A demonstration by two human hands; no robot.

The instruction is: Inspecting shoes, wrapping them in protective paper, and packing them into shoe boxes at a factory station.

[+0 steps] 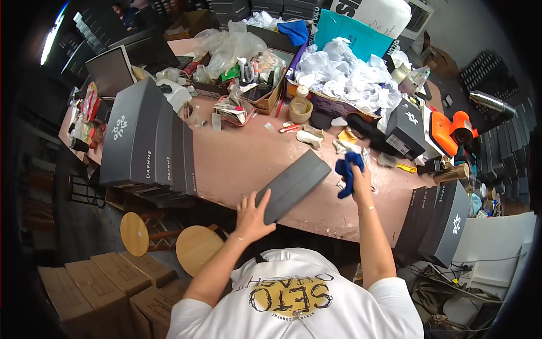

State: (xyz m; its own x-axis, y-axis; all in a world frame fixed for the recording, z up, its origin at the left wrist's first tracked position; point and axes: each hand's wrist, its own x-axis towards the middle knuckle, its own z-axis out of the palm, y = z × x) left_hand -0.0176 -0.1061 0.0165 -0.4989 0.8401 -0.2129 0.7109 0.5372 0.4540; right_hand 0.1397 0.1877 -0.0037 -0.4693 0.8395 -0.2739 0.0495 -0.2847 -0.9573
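A dark grey shoebox (294,186) lies slantwise at the near edge of the pinkish table (226,150). My left hand (254,217) grips its near left end, with the thumb and fingers spread around the corner. To the right of the box, my right hand (360,179) holds a crumpled blue cloth (347,172) above the table, apart from the box. Small pale cloths (309,139) and a brush with a yellow handle (395,163) lie beyond my right hand.
Dark shoeboxes stand upright at the left (135,135) and right (437,220) of the table. A purple-edged box of crumpled white paper (344,73) is at the back, beside a jar (300,107). Wooden stools (197,248) and brown cartons (96,288) stand below left.
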